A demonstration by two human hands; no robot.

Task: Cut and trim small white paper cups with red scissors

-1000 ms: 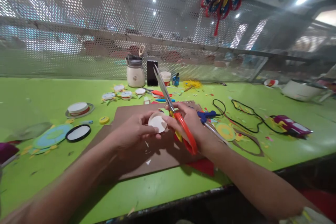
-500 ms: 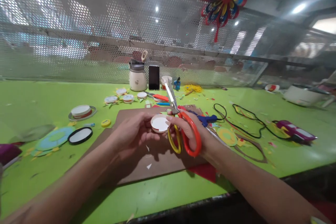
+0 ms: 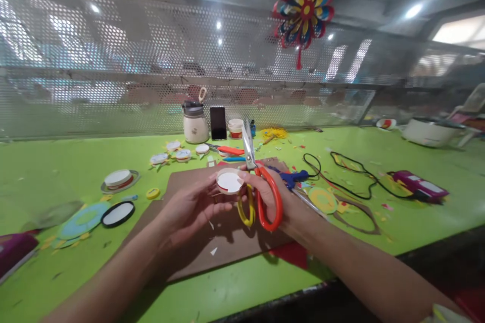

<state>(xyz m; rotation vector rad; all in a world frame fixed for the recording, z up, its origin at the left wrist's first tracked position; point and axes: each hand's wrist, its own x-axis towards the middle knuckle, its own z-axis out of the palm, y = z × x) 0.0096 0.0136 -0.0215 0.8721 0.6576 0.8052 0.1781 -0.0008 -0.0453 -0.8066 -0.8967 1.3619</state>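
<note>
Between my two hands is a shallow white round piece with a low rim and a bit of red on its edge, like the cut-off base of a paper cup. My left hand supports it from the left with its fingertips. On the other side, my right hand has its thumb at the rim and also holds scissors with red and yellow handles. Their blades point up and stand slightly apart. Below lies a brown cardboard sheet with small paper scraps.
A blue glue gun lies to the right, its black cord trailing. Behind stand a white jar, a phone and paper cups. An orange cutter, small white discs and a black-rimmed disc lie around the cardboard.
The view has shifted, so the scene sits lower and more to the left. Both hands keep the cup base and scissors; the scissor blades appear a little further apart.
</note>
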